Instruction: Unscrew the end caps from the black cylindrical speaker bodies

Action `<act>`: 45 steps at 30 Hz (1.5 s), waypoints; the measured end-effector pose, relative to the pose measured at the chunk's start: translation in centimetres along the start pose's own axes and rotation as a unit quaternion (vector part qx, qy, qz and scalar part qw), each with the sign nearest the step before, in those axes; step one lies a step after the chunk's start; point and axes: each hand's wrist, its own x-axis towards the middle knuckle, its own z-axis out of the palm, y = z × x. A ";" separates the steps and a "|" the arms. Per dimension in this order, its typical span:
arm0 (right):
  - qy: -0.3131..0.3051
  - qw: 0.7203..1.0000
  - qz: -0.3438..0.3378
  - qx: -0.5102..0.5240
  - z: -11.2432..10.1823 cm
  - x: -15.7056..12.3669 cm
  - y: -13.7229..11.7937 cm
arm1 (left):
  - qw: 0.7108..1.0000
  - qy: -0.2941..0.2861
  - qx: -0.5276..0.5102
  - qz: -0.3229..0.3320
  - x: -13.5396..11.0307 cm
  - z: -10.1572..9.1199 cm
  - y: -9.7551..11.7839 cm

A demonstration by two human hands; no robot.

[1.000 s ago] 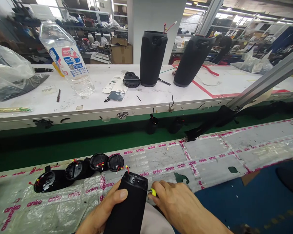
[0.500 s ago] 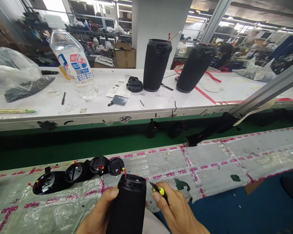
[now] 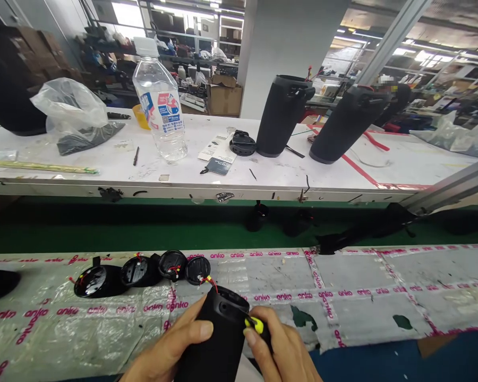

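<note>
Crowded shelves (image 3: 195, 48) and a grey pillar (image 3: 295, 42) are seen at the back. Low in view, in front of the plastic sheet (image 3: 350, 270), a black shell (image 3: 215, 350) is held at a slight tilt with its top end up; its lower end is cut off by the frame. By the left hand (image 3: 177, 339) it is gripped from the side, the thumb laid over its front and the fingers mostly hidden. In the right hand (image 3: 282, 345) a yellow-and-black knife (image 3: 257, 324) is tightly pinched, its dark tip held at the right of the rim (image 3: 234, 307); contact cannot be confirmed. At the rim's left, red wires (image 3: 212, 281) are left sticking out.

The step in hand is judged to be blade work at the rim. A firm hold and a short, shallow stroke seem called for next, with the left hand and wires kept clear.

Just beyond, four wired shells (image 3: 139, 271) are laid in a row. Farther off, a bottle (image 3: 159, 106), a bag (image 3: 74, 103) and two tall shells (image 3: 282, 119) are carried by the white tabletop (image 3: 279, 172).
</note>
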 end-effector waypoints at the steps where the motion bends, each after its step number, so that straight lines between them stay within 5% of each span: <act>1: -0.004 1.000 -0.020 -0.011 0.1 0.1 0.2 | 1.000 0.009 -0.007 0.004 0.0 0.0 0.0; 5: -0.029 0.994 -0.087 -0.058 -0.1 0.6 1.0 | 0.999 0.020 -0.011 0.032 0.0 0.1 0.3; 10: -0.084 0.992 -0.092 -0.038 -0.7 1.5 0.6 | 0.997 0.034 0.045 0.046 0.2 -0.2 0.7; 17: -0.125 0.971 -0.151 -0.137 -0.6 2.2 0.3 | 0.994 0.072 0.070 0.042 0.1 -0.3 0.6; 35: -0.124 0.962 -0.166 -0.177 -1.1 2.4 0.6 | 0.982 0.127 0.130 0.057 0.0 0.9 0.8; 45: -0.160 0.931 -0.169 -0.282 -0.8 2.1 -0.2 | 0.935 0.228 0.263 0.072 -0.2 1.8 0.7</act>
